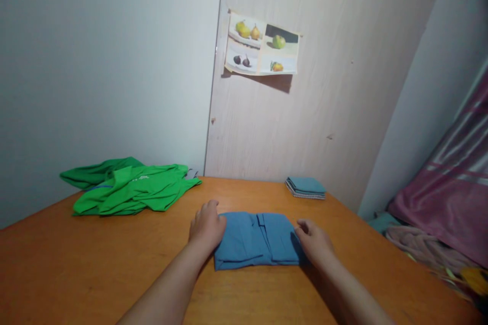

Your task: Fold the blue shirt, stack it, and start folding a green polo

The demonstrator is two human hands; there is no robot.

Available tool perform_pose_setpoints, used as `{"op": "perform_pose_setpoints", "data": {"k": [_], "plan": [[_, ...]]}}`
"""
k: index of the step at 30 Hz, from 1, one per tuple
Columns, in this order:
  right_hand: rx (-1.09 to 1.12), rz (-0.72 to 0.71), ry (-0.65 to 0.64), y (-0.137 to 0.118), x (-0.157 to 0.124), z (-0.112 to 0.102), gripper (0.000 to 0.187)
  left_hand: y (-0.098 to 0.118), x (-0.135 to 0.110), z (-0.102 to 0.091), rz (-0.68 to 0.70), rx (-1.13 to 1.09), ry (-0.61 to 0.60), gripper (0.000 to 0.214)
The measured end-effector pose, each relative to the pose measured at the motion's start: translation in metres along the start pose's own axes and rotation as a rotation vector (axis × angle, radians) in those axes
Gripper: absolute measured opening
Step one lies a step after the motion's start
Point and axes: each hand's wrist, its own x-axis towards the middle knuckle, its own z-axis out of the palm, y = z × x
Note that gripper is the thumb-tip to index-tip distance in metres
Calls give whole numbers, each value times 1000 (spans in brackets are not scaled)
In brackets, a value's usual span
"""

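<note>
1. Head view: the folded blue garment (257,241) lies flat on the orange wooden table (76,264), near the table's front middle and directly ahead of the person, between the two forearms.
2. The left hand (207,226) rests palm-down on the garment's left edge with its fingers curled over the fabric. Whether it pinches the cloth or only presses on it cannot be told.
3. The right hand (314,241) sits at the garment's right edge, touching it, with the fingers bent inward towards the fabric. Its grip is also unclear from here.
4. A crumpled green garment (129,188) lies at the far left of the table, well apart from the hands.
5. A small stack of folded cloths (306,187) sits at the far right of the table, near the wall.
6. A fruit picture (261,44) hangs on the pale wooden panel (324,101) behind the table.
7. Striped pink fabric (450,198) hangs at the right, beyond the table's edge.
</note>
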Motion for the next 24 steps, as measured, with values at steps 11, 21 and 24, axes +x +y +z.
{"op": "perform_pose_setpoints", "data": {"k": [11, 21, 24], "plan": [[-317, -116, -133, -48, -30, 48, 44, 31, -53, 18, 431, 101, -337, 47], [-196, -26, -79, -28, -5, 51, 6, 22, -28, 17, 295, 19, -207, 5], [71, 46, -22, -10, 12, 36, 16, 11, -6, 1, 123, -121, -64, 8]]}}
